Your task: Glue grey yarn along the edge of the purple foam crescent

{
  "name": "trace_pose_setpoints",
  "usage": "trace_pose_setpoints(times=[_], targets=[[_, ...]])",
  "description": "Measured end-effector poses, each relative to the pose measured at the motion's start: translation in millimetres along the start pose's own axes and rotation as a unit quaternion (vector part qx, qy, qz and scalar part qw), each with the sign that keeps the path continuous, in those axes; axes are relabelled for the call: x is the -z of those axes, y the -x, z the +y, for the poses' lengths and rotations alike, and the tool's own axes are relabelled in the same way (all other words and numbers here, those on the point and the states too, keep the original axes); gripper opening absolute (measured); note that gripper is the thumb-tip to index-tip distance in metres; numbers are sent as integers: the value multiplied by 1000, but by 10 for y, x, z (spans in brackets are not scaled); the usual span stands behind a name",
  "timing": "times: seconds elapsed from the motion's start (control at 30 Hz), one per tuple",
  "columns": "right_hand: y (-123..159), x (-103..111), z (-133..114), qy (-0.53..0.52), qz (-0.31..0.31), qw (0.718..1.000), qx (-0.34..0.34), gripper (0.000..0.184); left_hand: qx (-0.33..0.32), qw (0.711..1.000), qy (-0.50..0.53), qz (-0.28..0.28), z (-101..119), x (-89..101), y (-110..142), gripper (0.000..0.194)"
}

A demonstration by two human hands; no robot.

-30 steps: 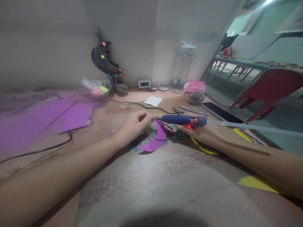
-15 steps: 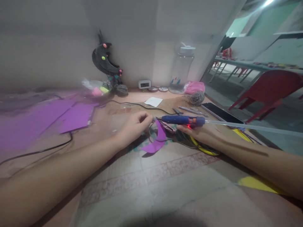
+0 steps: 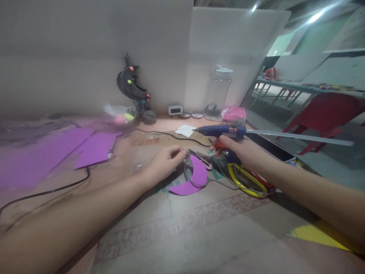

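My left hand [image 3: 170, 163] is closed in a pinch at the upper tip of a purple paper crescent [image 3: 199, 173]. Grey yarn [image 3: 186, 176] loops down from those fingertips across the crescent and off to the right. My right hand [image 3: 235, 149] grips a blue hot glue gun [image 3: 218, 131], a finger near its orange trigger. Its nozzle points left, above and apart from the crescent, and a long clear glue stick [image 3: 296, 137] sticks out of its back. A pink-handled cutter [image 3: 207, 164] lies just behind the crescent.
Yellow-handled scissors [image 3: 248, 186] and a phone [image 3: 270, 146] lie by my right forearm. Purple sheets [image 3: 97, 148] and a black cord [image 3: 65, 177] are at the left. A bottle [image 3: 218, 95], a small clock [image 3: 175, 110] and a decorated dark crescent [image 3: 128, 83] stand at the back.
My right hand has lifted the glue gun up and away from my left fingertips, and its red light no longer shows. The left hand keeps its pinch. The view has tilted slightly upward.
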State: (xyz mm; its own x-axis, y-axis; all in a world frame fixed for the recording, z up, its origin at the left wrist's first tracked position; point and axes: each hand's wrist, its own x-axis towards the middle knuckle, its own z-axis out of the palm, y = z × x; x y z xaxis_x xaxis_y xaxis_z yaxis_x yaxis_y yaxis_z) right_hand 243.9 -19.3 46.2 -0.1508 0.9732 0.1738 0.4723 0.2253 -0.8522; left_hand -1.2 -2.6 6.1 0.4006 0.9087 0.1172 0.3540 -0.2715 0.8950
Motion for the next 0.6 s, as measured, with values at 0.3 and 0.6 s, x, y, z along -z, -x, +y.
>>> trace_pose_setpoints(times=[0.3,0.6], targets=[[-781,55,-188,214,-9,976,36,27,-14,1000,8,-18,-38,-5,-14,33],[-1625,-23,367,105,-69,992,29,35,-13,999,-28,-25,5,-4,5,31]])
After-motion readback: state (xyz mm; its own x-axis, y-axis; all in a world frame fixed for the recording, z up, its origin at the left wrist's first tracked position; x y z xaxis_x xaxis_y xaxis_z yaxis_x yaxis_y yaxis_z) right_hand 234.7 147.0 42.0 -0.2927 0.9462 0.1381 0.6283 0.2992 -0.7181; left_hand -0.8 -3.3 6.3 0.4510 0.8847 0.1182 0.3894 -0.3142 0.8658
